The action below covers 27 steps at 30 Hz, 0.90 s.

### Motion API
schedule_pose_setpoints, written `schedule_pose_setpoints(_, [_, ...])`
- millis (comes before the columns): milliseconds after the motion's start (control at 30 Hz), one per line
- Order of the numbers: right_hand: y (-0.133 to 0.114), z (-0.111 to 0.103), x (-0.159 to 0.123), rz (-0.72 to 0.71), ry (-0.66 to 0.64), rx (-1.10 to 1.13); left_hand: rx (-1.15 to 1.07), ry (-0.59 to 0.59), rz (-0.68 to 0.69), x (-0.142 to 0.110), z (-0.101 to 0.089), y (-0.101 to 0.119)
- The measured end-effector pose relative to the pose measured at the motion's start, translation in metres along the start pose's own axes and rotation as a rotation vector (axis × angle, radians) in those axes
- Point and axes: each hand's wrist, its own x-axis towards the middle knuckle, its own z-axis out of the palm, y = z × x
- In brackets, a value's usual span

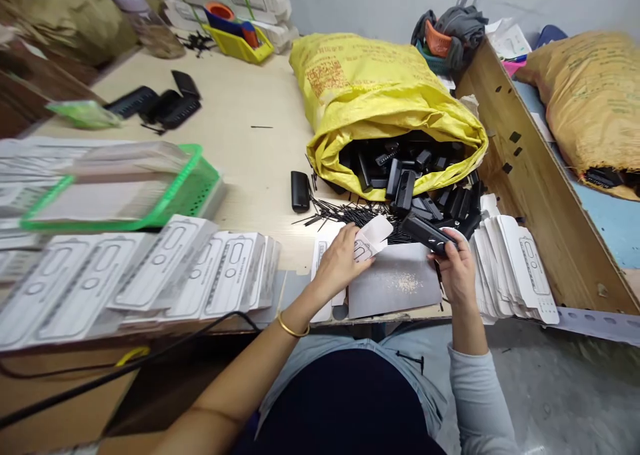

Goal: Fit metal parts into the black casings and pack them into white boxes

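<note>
My left hand (343,258) is closed around a white printed cardboard box (371,238), whose end flap stands open toward the right. In my right hand (457,271) is a black oblong plastic case (427,233), tilted, with its far end pointing left toward the box. The two things are apart. Below them a grey sheet (385,295) with a pale speckled patch lies at the table's front edge. Just beyond my hands, a heap of thin black sticks (350,213) is spread out. A yellow woven sack (380,101) lies with its mouth toward me, spilling more black cases (405,188).
Flattened white boxes (505,261) are stacked at right beside a wooden board (560,181). Filled-out printed boxes (230,275) line the left front, near a green basket (197,175) of papers. A single black case (300,191) lies mid-table. A black cable (150,355) crosses lower left.
</note>
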Motion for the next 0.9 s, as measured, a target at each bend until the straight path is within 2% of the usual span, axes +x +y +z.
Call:
schedule_pose_setpoints(33, [-0.010, -0.001, -0.001, -0.023, -0.052, -0.066, 0.023, -0.003, 0.046, -0.001, -0.002, 0.004])
schedule_pose_setpoints(100, [-0.025, 0.005, -0.007, -0.080, -0.285, -0.300, 0.057, -0.058, 0.167, -0.008, -0.002, 0.013])
schedule_pose_setpoints(167, [-0.033, 0.023, -0.014, -0.153, -0.555, -0.535, 0.052, -0.085, 0.259, -0.017, 0.003, 0.018])
schedule_pose_setpoints(200, [-0.032, 0.033, -0.017, -0.207, -0.593, -0.598, 0.026, -0.081, 0.263, -0.021, 0.005, 0.017])
schedule_pose_setpoints(233, [-0.029, 0.044, -0.017, -0.260, -0.595, -0.625, -0.016, -0.060, 0.226, -0.025, 0.007, 0.015])
schedule_pose_setpoints(300, [-0.014, 0.061, -0.010, -0.329, -0.541, -0.608, -0.124, 0.020, 0.064, -0.029, 0.007, 0.005])
schedule_pose_setpoints(367, [0.008, 0.072, 0.007, -0.338, -0.396, -0.626, -0.227, 0.099, -0.103, -0.031, 0.002, -0.006])
schedule_pose_setpoints(400, [0.020, 0.076, 0.018, -0.341, -0.349, -0.723, -0.266, 0.134, -0.165, -0.032, -0.001, -0.011])
schedule_pose_setpoints(500, [0.051, 0.083, 0.043, -0.308, -0.414, -1.021, -0.332, 0.167, -0.210, -0.031, -0.008, -0.014])
schedule_pose_setpoints(567, [0.061, 0.083, 0.052, -0.347, -0.436, -1.086, -0.335, 0.172, -0.175, -0.029, -0.007, -0.010])
schedule_pose_setpoints(667, [0.055, 0.073, 0.054, -0.410, -0.378, -0.973, -0.270, 0.207, -0.099, -0.024, -0.003, -0.004])
schedule_pose_setpoints(800, [0.018, 0.049, 0.043, -0.460, -0.264, -0.705, -0.075, 0.205, -0.025, -0.019, 0.000, -0.003])
schedule_pose_setpoints(900, [-0.015, 0.041, 0.027, -0.591, -0.342, -0.817, 0.064, 0.191, 0.039, -0.017, 0.000, 0.000])
